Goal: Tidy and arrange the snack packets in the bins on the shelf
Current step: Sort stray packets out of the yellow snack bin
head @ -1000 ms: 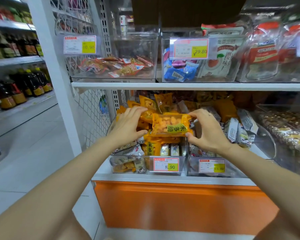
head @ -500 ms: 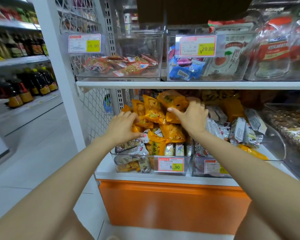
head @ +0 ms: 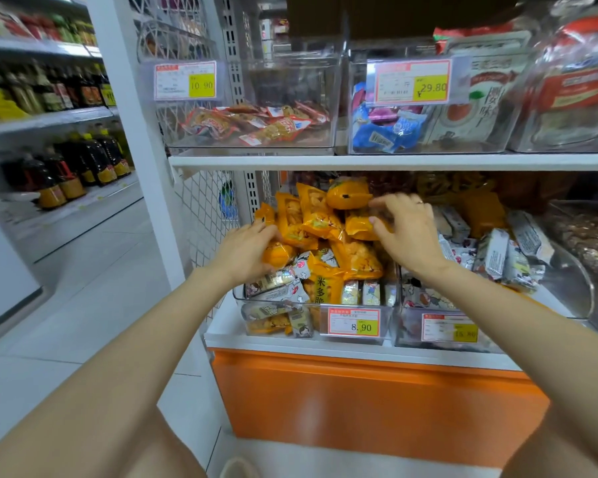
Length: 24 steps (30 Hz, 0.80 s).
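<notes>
While the right hand (head: 408, 236) pinches a glossy orange packet (head: 358, 226) lying crosswise at its 9 o'clock, the left hand's (head: 246, 250) grip is unclear.

Two bare arms (head: 125, 339) are seen, all the way down to the hands. A thin ring (head: 419, 202) is worn on a finger of the right hand (head: 406, 232). Nothing is worn on the left hand (head: 246, 251). Bare knees (head: 145, 443) are seen low down.
</notes>
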Motion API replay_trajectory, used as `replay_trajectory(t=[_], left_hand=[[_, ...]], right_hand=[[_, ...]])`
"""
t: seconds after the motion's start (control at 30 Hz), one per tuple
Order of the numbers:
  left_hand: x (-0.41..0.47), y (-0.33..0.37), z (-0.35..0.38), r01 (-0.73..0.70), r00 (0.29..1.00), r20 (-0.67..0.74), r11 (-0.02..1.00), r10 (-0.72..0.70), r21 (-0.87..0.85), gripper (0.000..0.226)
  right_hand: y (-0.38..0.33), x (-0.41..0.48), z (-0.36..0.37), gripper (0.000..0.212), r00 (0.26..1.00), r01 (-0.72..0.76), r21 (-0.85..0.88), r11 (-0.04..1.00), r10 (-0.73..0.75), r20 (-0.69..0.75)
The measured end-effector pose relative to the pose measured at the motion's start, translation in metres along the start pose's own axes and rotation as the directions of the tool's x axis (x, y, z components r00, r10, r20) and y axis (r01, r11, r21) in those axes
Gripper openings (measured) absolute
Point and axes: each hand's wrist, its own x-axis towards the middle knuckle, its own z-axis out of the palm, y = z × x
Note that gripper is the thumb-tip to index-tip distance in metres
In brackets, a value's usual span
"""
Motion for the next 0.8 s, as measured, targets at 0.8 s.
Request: replay_trajectory(t=[0.8], left_hand=[[-0.027,0.005,0.007,-0.300,0.952,0.039,0.951,0.303,-0.079,0.045]], right_hand=[[-0.063,-0.010,0.059,0.053,0.770,0.420,-0.024,0.907,-0.343,0.539]])
